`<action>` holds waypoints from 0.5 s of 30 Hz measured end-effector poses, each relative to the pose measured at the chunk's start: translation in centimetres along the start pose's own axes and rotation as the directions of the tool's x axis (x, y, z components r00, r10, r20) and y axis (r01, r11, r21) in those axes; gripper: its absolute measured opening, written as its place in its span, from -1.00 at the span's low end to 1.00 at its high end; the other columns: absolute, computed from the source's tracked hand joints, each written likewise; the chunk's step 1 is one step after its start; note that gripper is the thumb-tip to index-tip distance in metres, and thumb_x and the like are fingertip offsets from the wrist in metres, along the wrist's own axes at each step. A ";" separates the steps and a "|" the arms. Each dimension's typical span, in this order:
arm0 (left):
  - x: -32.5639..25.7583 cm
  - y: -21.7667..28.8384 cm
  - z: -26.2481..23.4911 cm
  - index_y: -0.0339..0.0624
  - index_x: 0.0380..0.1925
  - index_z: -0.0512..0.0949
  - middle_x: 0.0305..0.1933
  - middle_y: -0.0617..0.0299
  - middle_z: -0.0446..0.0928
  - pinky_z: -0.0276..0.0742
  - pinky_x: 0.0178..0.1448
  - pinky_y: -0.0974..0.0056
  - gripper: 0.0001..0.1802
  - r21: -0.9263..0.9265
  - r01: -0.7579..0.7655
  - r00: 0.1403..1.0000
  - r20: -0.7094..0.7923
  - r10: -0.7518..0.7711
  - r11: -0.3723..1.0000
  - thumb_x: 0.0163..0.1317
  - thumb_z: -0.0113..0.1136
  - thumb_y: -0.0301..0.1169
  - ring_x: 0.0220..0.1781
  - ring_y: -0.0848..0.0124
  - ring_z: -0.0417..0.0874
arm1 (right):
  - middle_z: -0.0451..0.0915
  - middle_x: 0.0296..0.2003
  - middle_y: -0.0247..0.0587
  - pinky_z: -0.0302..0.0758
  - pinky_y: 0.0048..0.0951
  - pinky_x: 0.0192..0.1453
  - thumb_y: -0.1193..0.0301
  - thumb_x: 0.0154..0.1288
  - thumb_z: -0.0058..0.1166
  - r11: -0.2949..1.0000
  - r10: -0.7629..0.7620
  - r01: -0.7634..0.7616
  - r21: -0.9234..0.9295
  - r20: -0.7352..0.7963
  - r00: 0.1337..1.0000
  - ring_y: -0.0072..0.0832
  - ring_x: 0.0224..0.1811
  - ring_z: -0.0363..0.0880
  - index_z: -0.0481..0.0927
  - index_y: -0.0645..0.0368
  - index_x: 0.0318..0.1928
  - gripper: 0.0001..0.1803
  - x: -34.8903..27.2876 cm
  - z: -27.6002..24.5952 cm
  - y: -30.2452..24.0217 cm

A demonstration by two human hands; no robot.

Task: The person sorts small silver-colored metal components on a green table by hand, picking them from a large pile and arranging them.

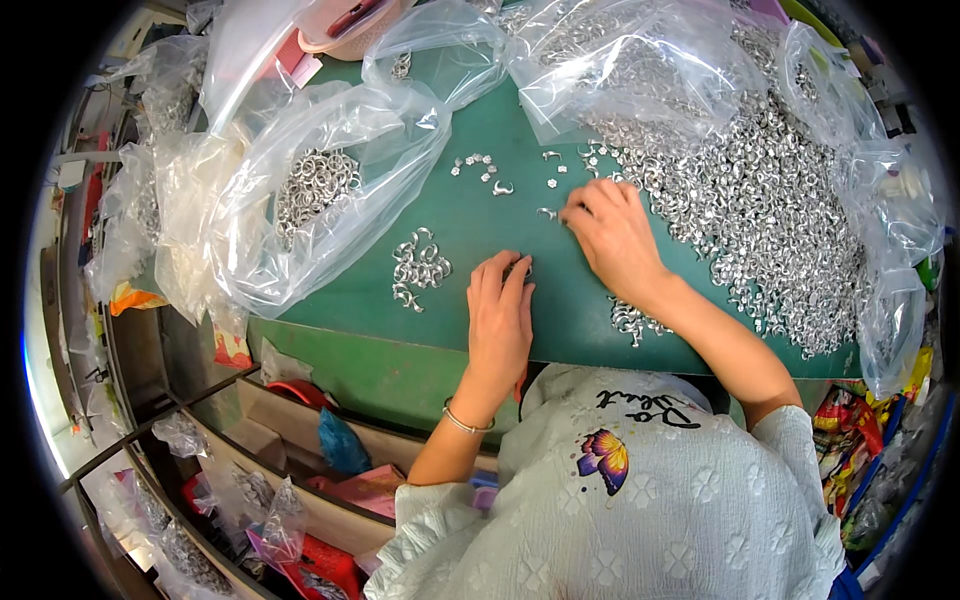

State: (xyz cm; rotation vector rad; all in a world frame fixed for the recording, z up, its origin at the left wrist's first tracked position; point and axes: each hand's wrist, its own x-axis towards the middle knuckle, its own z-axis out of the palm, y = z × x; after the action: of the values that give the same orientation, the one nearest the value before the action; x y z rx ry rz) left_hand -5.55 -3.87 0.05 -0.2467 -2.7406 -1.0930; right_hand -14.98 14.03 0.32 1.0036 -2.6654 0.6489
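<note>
My left hand rests on the green tabletop with its fingers curled down. A small silver metal piece shows between its thumb and forefinger. Farther right, my right hand is bent with its fingertips together near the surface; whatever they pinch is hidden. Just left of those fingertips lies a curved silver piece. Left of my left hand is a small pile of curved silver pieces. Flower-shaped silver bits lie in a loose arc beyond my hands, close to a single hooked piece.
A large heap of silver pieces spreads over the table's right side, partly under clear plastic. An open plastic bag with more pieces sits at left. A small cluster lies near the front edge. Below is a compartmented drawer.
</note>
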 end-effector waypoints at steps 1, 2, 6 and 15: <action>0.1 0.1 -0.1 -0.32 0.05 0.48 0.13 0.04 0.40 0.32 0.16 0.06 -0.58 -0.003 0.000 1.000 -0.008 0.000 1.000 0.14 0.21 -0.60 0.13 0.04 0.42 | 0.53 -0.21 -0.28 0.29 -0.24 0.09 0.49 0.10 0.23 0.999 -0.023 0.022 0.035 0.015 1.000 -0.34 -0.03 0.44 0.63 0.18 -0.26 -0.84 -0.2 -0.3 -0.2; 0.0 0.2 -0.2 -0.32 0.05 0.48 0.13 0.04 0.40 0.32 0.16 0.06 -0.59 -0.005 0.004 1.000 -0.016 -0.004 1.000 0.14 0.20 -0.60 0.13 0.04 0.42 | 0.53 -0.20 -0.28 0.29 -0.24 0.09 0.49 0.10 0.23 0.999 -0.006 0.007 0.053 -0.024 1.000 -0.33 -0.03 0.44 0.62 0.17 -0.23 -0.82 -0.1 -0.7 0.0; 0.2 1.3 -0.6 -0.29 -0.02 0.53 0.08 0.07 0.45 0.32 0.18 0.09 -0.63 0.071 0.056 0.998 -0.009 -0.055 0.996 0.12 0.23 -0.61 0.11 0.08 0.43 | 0.52 -0.13 -0.25 0.29 -0.20 0.13 0.47 0.10 0.25 0.990 0.092 -0.083 0.112 -0.082 0.992 -0.28 0.03 0.43 0.61 0.16 -0.12 -0.72 0.3 -1.6 0.0; 0.0 0.8 -0.8 -0.25 -0.03 0.53 0.13 0.10 0.42 0.30 0.13 0.09 -0.67 0.050 0.050 0.998 -0.042 -0.048 0.997 0.17 0.21 -0.57 0.14 0.09 0.42 | 0.46 0.11 -0.21 0.20 -0.07 0.32 0.37 0.13 0.26 0.998 -0.013 0.009 0.059 0.062 0.998 -0.21 0.28 0.33 0.58 0.12 0.01 -0.60 -0.5 -2.0 2.3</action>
State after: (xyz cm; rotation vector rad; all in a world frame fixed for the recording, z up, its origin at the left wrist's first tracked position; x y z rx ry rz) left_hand -5.29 -3.85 1.18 -0.1488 -2.7475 -1.0259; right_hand -16.01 16.81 1.11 1.0705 -2.7067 0.7086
